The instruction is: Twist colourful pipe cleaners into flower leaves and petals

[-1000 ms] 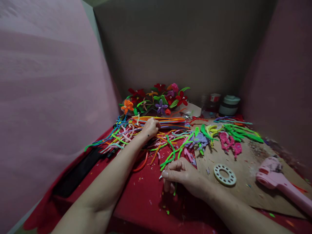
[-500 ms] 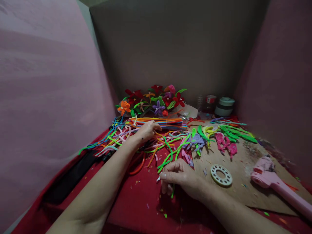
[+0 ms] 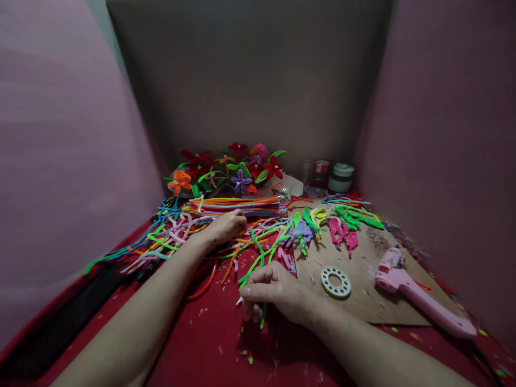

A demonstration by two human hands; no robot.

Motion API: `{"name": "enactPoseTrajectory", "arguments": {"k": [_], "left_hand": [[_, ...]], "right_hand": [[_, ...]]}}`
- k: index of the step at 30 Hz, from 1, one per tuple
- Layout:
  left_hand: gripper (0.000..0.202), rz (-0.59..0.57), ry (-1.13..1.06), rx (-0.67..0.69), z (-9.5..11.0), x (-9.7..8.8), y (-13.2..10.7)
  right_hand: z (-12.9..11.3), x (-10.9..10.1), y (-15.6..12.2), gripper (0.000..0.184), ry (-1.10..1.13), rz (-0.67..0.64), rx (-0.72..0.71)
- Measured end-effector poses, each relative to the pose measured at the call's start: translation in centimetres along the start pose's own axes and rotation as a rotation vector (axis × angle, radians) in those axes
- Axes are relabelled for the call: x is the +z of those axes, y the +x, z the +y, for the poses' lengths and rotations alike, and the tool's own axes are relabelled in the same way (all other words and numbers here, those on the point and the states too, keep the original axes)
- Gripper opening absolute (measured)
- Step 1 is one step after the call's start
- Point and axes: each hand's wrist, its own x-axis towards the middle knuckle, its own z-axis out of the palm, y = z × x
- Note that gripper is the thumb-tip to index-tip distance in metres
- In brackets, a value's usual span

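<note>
Right hand [image 3: 274, 293]: low over the near part of the red-covered table [image 3: 209, 338]. Thumb and forefinger pressed together on a small white-tipped piece [image 3: 239, 301]; its tip pokes out past the thumb. A green fuzzy strand [image 3: 263, 318] shows below the same fingers; whether it joins the white tip cannot be told.

Left hand [image 3: 229, 226]: farther in, beside the near side of a bundle of coloured stems [image 3: 242, 203]. Fingers curled, tips turned away; cannot tell whether they grip anything.

Between the hands, loose green strands [image 3: 262, 255] run toward the bundle. A curved red strand [image 3: 206, 289] lies by the left forearm. More loose stems spread toward the table's left edge, close to a black strip [image 3: 60, 309].

Right of the hands, a brown board [image 3: 358, 306]. Near its left edge, a pale ring with holes [image 3: 346, 287]; toward its right edge, a pink glue gun [image 3: 417, 297], handle reaching past the near right corner. Along the board's far part: purple fuzzy pieces [image 3: 301, 232], pink ones [image 3: 337, 230], green ones [image 3: 358, 217].

At the table's far edge, fuzzy flowers [image 3: 242, 184] clustered behind the bundle; farther right, a lidded container [image 3: 341, 180].
</note>
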Motion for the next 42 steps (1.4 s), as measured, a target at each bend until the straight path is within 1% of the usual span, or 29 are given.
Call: {"name": "enactPoseTrajectory", "arguments": {"k": [4, 9, 13, 17, 22, 26, 28, 30, 31, 34, 35, 37, 39, 40, 42], "left_hand": [[0.017, 0.013, 0.057, -0.017, 0.3, -0.2, -0.1], [0.017, 0.017, 0.123, 0.033, 1.0, -0.7, 0.0], [0.012, 0.069, 0.171, 0.045, 1.3, -1.2, -0.1], [0.009, 0.192, 0.229, -0.004, 1.1, -2.1, -0.5], [0.016, 0.338, 0.27, -0.014, 0.1, -3.6, -1.1], [0.022, 0.538, 0.288, -0.087, 0.0, -4.9, -1.4], [0.023, 0.63, 0.349, -0.132, 0.4, -5.6, -1.6], [0.025, 0.652, 0.414, -0.142, 0.9, -6.1, -1.7], [0.026, 0.634, 0.427, -0.127, 1.2, -6.4, -1.8], [0.026, 0.511, 0.418, -0.034, 1.8, -6.9, -1.8], [0.026, 0.496, 0.41, -0.009, 2.0, -7.0, -1.7], [0.024, 0.541, 0.376, 0.008, 2.4, -7.4, -1.7], [0.024, 0.635, 0.322, -0.011, 3.1, -7.7, -1.9], [0.023, 0.672, 0.293, -0.025, 3.6, -7.9, -2.0], [0.02, 0.709, 0.242, -0.034, 4.8, -8.0, -2.3]], "right_hand": [[-0.1, 0.0, 0.0, 0.036, 0.008, -0.009, 0.005], [0.2, 0.0, 0.1, 0.035, 0.013, -0.015, 0.003], [0.1, -0.1, 0.1, 0.033, 0.004, -0.015, 0.001], [0.0, 0.0, 0.1, 0.036, 0.003, -0.019, 0.004], [0.4, -0.1, 0.3, 0.037, 0.024, -0.03, -0.016], [0.7, -0.2, 0.4, 0.034, 0.046, -0.028, -0.014], [0.6, -0.2, 0.3, 0.034, 0.049, -0.022, -0.018], [0.4, -0.1, 0.3, 0.035, 0.047, -0.017, -0.023], [0.3, -0.1, 0.3, 0.035, 0.046, -0.016, -0.024], [0.1, -0.1, 0.2, 0.034, 0.047, -0.017, -0.018], [0.1, -0.2, 0.2, 0.034, 0.046, -0.019, -0.017], [0.2, -0.2, 0.2, 0.033, 0.051, -0.02, -0.021], [0.3, -0.3, 0.2, 0.032, 0.069, -0.022, -0.031], [0.3, -0.3, 0.3, 0.032, 0.09, -0.021, -0.037], [0.3, -0.3, 0.4, 0.032, 0.167, -0.017, -0.048]]}}
